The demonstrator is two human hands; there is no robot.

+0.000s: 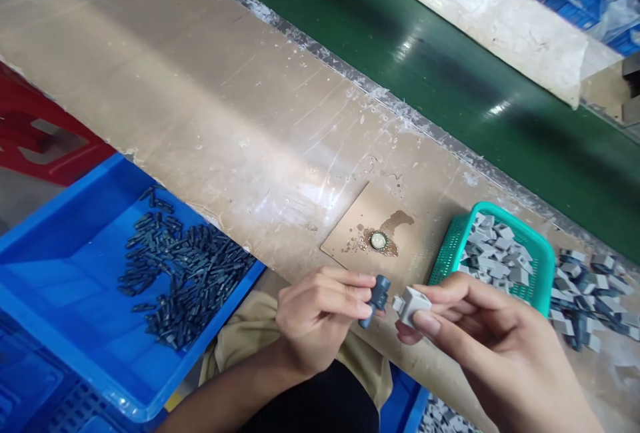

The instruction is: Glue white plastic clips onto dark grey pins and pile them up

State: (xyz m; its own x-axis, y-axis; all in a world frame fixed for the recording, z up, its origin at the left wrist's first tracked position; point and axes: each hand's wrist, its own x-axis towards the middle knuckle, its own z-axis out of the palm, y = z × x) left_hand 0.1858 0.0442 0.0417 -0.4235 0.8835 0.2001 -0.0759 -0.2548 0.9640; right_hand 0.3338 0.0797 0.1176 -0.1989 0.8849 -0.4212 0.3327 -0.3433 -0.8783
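My left hand (325,306) pinches a dark blue-grey plastic part (380,293) with a rounded, cylinder-like end. Just to its right, my right hand (480,326) grips a light grey, box-shaped plastic piece (415,305) between thumb and fingers, its small tab facing the dark part. A narrow gap separates the two pieces. Beyond my hands, a small round cap (379,240) holding liquid sits on a cardboard sheet (345,226), with wet stains around it.
A green basket (543,273) of grey pieces stands right, beside a pile of joined grey-and-dark parts (590,300). At left, a blue bin (75,286) holds many dark parts (185,273). A green conveyor belt (425,46) runs behind the worktable (200,100).
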